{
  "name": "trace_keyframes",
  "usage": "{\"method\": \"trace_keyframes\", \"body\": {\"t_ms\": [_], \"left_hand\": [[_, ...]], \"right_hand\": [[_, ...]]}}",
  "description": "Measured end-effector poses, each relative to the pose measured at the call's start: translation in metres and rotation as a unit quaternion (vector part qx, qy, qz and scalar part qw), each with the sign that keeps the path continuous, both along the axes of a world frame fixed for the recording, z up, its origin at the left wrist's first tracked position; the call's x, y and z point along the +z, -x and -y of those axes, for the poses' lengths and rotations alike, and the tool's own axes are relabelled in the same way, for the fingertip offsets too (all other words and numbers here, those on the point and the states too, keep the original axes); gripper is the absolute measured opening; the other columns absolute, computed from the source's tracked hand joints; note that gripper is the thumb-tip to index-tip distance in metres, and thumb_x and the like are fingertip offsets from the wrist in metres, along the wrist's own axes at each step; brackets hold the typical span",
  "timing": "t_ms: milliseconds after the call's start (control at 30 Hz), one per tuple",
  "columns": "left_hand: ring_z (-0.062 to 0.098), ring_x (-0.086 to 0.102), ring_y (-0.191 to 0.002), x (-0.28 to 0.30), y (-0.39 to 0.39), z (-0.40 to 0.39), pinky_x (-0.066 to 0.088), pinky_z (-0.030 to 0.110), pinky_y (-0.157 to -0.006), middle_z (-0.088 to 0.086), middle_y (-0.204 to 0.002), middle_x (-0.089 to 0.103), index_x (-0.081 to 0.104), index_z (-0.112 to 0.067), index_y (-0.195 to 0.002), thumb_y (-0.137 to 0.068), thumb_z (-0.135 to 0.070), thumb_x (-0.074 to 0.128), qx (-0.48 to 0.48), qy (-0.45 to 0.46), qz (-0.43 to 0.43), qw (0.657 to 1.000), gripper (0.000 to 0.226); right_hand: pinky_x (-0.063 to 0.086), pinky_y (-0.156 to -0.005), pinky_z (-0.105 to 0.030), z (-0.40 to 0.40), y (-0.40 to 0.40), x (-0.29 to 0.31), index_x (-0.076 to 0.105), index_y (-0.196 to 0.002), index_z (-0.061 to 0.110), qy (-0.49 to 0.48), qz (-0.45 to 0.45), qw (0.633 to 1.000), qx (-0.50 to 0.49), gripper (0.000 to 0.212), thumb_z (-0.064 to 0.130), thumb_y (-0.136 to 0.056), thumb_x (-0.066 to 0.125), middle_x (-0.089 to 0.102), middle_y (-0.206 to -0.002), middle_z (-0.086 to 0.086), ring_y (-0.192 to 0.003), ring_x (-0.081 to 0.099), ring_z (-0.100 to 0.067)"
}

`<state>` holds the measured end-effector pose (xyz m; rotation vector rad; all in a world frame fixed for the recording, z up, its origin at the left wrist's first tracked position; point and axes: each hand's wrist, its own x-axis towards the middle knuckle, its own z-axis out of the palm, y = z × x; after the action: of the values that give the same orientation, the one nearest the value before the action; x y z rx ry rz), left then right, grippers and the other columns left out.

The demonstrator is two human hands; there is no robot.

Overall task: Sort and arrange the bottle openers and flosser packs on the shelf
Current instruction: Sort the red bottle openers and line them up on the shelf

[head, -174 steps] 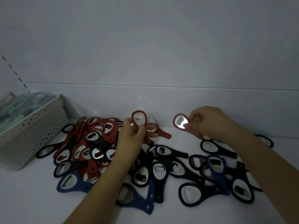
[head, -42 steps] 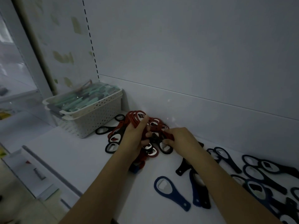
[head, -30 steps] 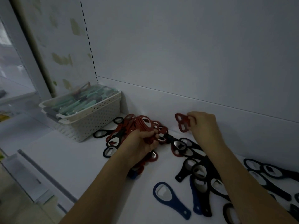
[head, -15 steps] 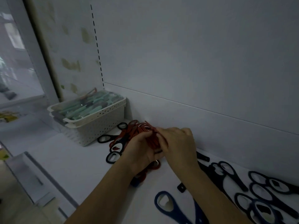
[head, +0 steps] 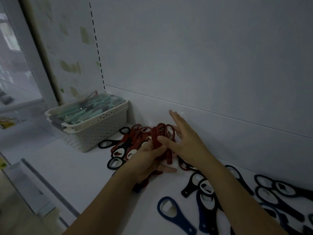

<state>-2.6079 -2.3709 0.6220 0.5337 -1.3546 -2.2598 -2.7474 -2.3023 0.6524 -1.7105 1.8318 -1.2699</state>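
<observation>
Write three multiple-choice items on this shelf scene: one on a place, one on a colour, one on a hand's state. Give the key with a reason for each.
1. Where does the white perforated plastic basket of teal flosser packs stand?
A. at the left end of the shelf
B. at the right end of the shelf
C. on the floor

2. What colour is the bundle of rubber-handled bottle openers held in the left hand?
A. black
B. red
C. yellow

3. How is the right hand set?
A. fingers spread, flat against the bundle
C. clenched in a fist
B. gripping a blue opener

Key:
1 A, the basket sits left of the opener pile, by the shelf's upright.
2 B, the stacked loops in that grip are red.
3 A, its fingers are straight and fanned beside the bundle.
</observation>
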Motion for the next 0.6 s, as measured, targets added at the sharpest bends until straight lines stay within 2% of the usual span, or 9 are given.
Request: {"method": "trace_keyframes", "body": {"t_ms": [33,67,133,200,300,367,433,500,600], "left_hand": [[0.027,0.069,-0.107,0.001,0.000,-0.003,0.061,0.044,-0.072,0.009,-0.119,0.070,0.054,-0.010,-0.130,-0.100,-0.010,0.046,-0.018,0.008,0.003,1.000,0.030],[0.026,0.069,-0.106,0.001,0.000,-0.004,0.061,0.047,-0.074,0.008,-0.118,0.071,0.052,-0.010,-0.132,-0.100,-0.009,0.047,-0.034,0.010,0.000,0.999,0.032],[0.024,0.071,-0.098,0.002,0.001,-0.006,0.060,0.047,-0.077,0.010,-0.112,0.071,0.054,-0.010,-0.130,-0.096,-0.003,0.053,-0.051,0.010,-0.001,0.999,0.034],[0.027,0.071,-0.098,0.002,0.002,-0.007,0.060,0.045,-0.077,0.014,-0.112,0.070,0.058,-0.009,-0.124,-0.092,0.000,0.058,-0.066,0.015,0.011,0.998,0.034],[0.028,0.071,-0.100,0.000,0.005,-0.007,0.062,0.042,-0.071,0.014,-0.111,0.072,0.060,-0.009,-0.122,-0.092,-0.003,0.059,-0.053,0.039,0.024,0.998,0.031],[0.023,0.073,-0.093,-0.002,0.006,-0.004,0.062,0.042,-0.067,0.013,-0.107,0.073,0.060,-0.009,-0.122,-0.092,-0.007,0.060,0.003,0.046,0.021,0.999,0.029],[0.021,0.072,-0.088,-0.004,0.007,0.001,0.061,0.044,-0.068,0.011,-0.103,0.074,0.060,-0.011,-0.121,-0.093,-0.011,0.059,0.064,0.042,0.000,0.997,0.028],[0.021,0.072,-0.086,-0.004,0.007,0.005,0.061,0.044,-0.069,0.010,-0.099,0.073,0.061,-0.010,-0.117,-0.095,-0.013,0.057,0.112,0.051,-0.023,0.992,0.022],[0.017,0.071,-0.082,-0.005,0.006,0.008,0.061,0.041,-0.067,0.009,-0.094,0.071,0.060,-0.007,-0.113,-0.097,-0.014,0.054,0.165,0.087,-0.022,0.982,0.018]], "right_hand": [[0.029,-0.115,-0.030,0.000,0.000,0.002,0.020,-0.149,0.046,-0.012,0.000,1.000,0.013,0.088,0.059,-0.075,0.067,0.018,-0.158,0.015,-0.141,0.028,-0.006],[0.031,-0.114,-0.030,0.000,0.001,0.005,0.022,-0.148,0.046,-0.012,-0.005,1.000,0.012,0.088,0.055,-0.075,0.070,0.025,-0.156,0.014,-0.139,0.032,-0.005],[0.040,-0.110,-0.029,-0.001,0.005,0.007,0.040,-0.142,0.041,0.006,-0.030,0.999,-0.019,0.075,0.043,-0.077,0.076,0.048,-0.143,0.010,-0.127,0.048,-0.004],[0.045,-0.104,-0.025,-0.003,0.008,0.008,0.057,-0.131,0.035,0.002,-0.074,0.997,-0.019,0.058,0.038,-0.077,0.078,0.060,-0.131,0.011,-0.115,0.056,0.000],[0.040,-0.102,-0.013,-0.008,0.009,0.014,0.057,-0.131,0.035,-0.064,-0.069,0.995,0.032,0.053,0.049,-0.081,0.070,0.057,-0.132,0.018,-0.116,0.053,0.007],[0.042,-0.095,-0.014,-0.010,0.014,0.017,0.055,-0.134,0.031,-0.060,-0.026,0.998,-0.021,0.051,0.051,-0.087,0.062,0.057,-0.126,0.018,-0.110,0.055,0.004],[0.047,-0.084,-0.019,-0.013,0.023,0.015,0.057,-0.128,0.025,-0.058,-0.053,0.992,-0.099,0.044,0.045,-0.089,0.062,0.059,-0.120,0.011,-0.098,0.058,-0.002],[0.051,-0.083,-0.028,-0.015,0.033,0.005,0.057,-0.122,0.020,-0.154,-0.137,0.972,-0.113,0.048,0.044,-0.083,0.070,0.059,-0.117,0.004,-0.095,0.059,-0.011],[0.052,-0.081,-0.031,-0.015,0.048,-0.012,0.056,-0.108,0.013,-0.362,-0.247,0.889,-0.128,0.052,0.045,-0.073,0.077,0.057,-0.107,-0.005,-0.091,0.059,-0.020]]}}
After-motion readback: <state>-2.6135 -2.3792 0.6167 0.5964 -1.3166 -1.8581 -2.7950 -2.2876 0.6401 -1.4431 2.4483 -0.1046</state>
